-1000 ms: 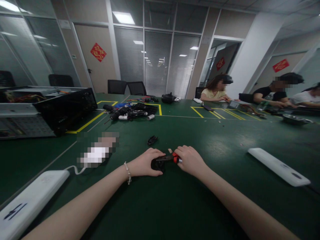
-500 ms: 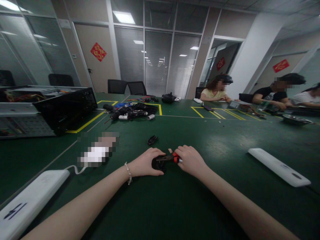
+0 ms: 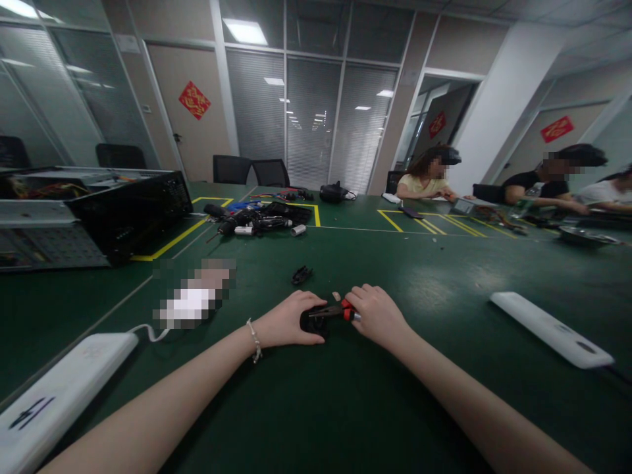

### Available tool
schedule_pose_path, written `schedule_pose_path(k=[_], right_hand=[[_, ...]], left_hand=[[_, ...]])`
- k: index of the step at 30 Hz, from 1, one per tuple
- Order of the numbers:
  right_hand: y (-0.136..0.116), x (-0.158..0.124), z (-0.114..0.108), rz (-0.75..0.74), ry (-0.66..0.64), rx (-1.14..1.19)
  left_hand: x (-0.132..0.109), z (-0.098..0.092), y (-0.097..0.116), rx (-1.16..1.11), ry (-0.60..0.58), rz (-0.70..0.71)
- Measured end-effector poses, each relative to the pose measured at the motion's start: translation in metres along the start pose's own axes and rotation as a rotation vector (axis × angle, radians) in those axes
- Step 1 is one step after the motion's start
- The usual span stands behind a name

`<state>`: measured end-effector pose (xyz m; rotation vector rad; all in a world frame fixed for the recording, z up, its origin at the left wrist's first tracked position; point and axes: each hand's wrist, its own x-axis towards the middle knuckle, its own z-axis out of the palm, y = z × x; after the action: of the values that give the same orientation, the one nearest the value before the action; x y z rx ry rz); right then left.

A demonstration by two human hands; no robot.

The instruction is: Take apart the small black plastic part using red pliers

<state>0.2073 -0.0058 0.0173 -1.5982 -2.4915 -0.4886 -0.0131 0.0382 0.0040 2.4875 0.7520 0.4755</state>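
Note:
My left hand (image 3: 292,320) is closed around a small dark part (image 3: 316,326), gripping it low over the green table (image 3: 296,408). In my right hand (image 3: 378,313) is a pair of pliers (image 3: 334,311) with red handles. Their long dark jaws reach left onto the top of the dark part; the exact spot they touch is too small to make out. A small black piece (image 3: 301,275) lies on the table beyond my left hand. Near the pliers rests a tiny pale fragment (image 3: 336,296).
An opened computer case (image 3: 138,217) stands at the far left. White power banks (image 3: 69,375) lie left and right, the left one cabled to a pixelated object (image 3: 192,299). Tools and cables (image 3: 266,217) are heaped farther back. Several people sit along the far right side.
Hardly anything differs. Both hands keep their places on the dark part and the pliers. At the far right, a co-worker's arm has shifted slightly.

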Motion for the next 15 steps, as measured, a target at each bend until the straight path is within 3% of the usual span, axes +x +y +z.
schedule_pose_path(k=[9,15], right_hand=[[0.0003,-0.0014,-0.0002,0.048,-0.064,0.076],[-0.0012,-0.0011,-0.0037,0.024,-0.040,0.015]], left_hand=[[0.0001,-0.0004,0.0010,-0.013,-0.010,0.006],[0.0004,-0.0002,0.0008,-0.026,-0.007,0.000]])
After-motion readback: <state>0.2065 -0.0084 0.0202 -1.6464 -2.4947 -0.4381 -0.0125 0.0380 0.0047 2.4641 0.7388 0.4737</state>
